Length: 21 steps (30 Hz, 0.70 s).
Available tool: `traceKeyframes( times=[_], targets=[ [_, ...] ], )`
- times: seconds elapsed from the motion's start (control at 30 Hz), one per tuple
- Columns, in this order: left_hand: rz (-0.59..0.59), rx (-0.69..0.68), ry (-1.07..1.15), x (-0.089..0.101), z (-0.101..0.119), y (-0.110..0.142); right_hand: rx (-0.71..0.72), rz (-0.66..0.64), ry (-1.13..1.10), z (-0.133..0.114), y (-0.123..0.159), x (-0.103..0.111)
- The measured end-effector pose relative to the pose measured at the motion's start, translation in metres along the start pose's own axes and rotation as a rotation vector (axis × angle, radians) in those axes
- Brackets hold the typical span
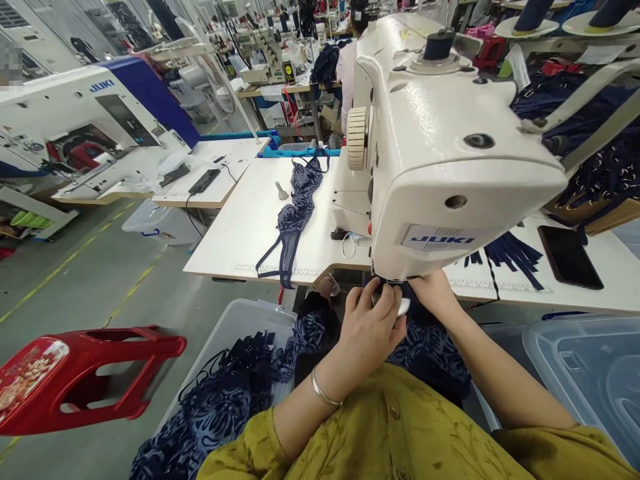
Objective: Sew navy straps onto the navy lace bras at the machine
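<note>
My left hand (373,327) is below the front of the white sewing machine head (450,180), its fingers curled in a pinch on the dark edge of a navy bra (430,347). The patterned part of this bra hangs down over my lap. A small white rounded object (404,307) shows beside the left fingertips; its kind is unclear. My right hand (434,293) reaches under the machine head from the right, close to the same fabric. The machine hides its fingers and the needle area.
Another navy bra (300,207) lies on the white table (230,243) at left. Dark straps (515,257) and a phone (570,257) lie at right. A plastic bin (250,310) holds bras at lower left, near a red stool (100,373). Clear bins (590,373) stand at right.
</note>
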<state>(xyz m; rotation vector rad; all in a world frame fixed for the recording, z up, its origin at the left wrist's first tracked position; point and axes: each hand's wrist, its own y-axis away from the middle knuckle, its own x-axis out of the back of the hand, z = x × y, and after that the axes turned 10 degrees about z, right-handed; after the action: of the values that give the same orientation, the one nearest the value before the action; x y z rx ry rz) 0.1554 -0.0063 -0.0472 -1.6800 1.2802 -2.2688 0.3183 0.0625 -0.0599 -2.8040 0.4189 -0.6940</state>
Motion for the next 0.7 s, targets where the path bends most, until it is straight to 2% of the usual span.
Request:
traceKeyframes(
  times=[0.13,0.27,0.33,0.4,0.47,0.57,0.63,0.7],
  targets=[
    [-0.016,-0.015,0.000,0.003,0.000,0.001,-0.031,-0.025,-0.046,0.001,0.000,0.000],
    [-0.014,-0.026,0.088,0.008,-0.001,0.004,-0.163,-0.024,-0.186,0.002,0.014,0.006],
    [0.041,0.039,0.162,0.008,-0.002,0.006,-0.199,-0.014,-0.272,0.000,0.029,0.013],
    [0.108,0.142,0.234,0.006,-0.001,0.008,-0.151,-0.014,-0.319,-0.003,0.047,0.020],
    [0.122,0.202,0.296,0.005,-0.002,0.009,-0.004,-0.030,-0.325,-0.006,0.064,0.028],
    [0.140,0.149,0.337,0.006,-0.003,0.012,0.396,-0.129,-0.267,-0.009,0.083,0.036],
    [0.210,0.115,0.357,0.006,-0.005,0.014,0.651,-0.177,-0.202,-0.009,0.090,0.037],
    [0.268,0.122,0.388,0.006,-0.006,0.017,0.788,-0.164,-0.154,-0.007,0.094,0.036]
  ],
)
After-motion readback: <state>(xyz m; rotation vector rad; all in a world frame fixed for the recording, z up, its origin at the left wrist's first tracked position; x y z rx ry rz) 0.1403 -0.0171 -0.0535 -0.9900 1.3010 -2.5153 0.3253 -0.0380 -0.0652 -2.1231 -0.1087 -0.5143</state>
